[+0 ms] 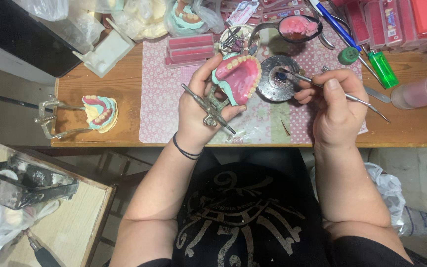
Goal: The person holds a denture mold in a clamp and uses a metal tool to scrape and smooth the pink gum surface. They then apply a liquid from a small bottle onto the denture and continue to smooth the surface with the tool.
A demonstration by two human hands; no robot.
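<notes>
The left hand (198,111) has its fingers curled tight around a metal articulator (209,105) carrying a denture (238,76), a horseshoe of glossy pink wax edged with pale teeth on a mint-green base, tilted up to face the camera just left of the round metal dish (277,79). The right hand (334,106) pinches a thin steel tool (332,89) between thumb and closed fingertips, its tip reaching into the dish. Both sit above a pink flowered mat (159,99) on the wooden bench (119,89); well left of the dish lies a second denture model (100,112) in a wire frame.
</notes>
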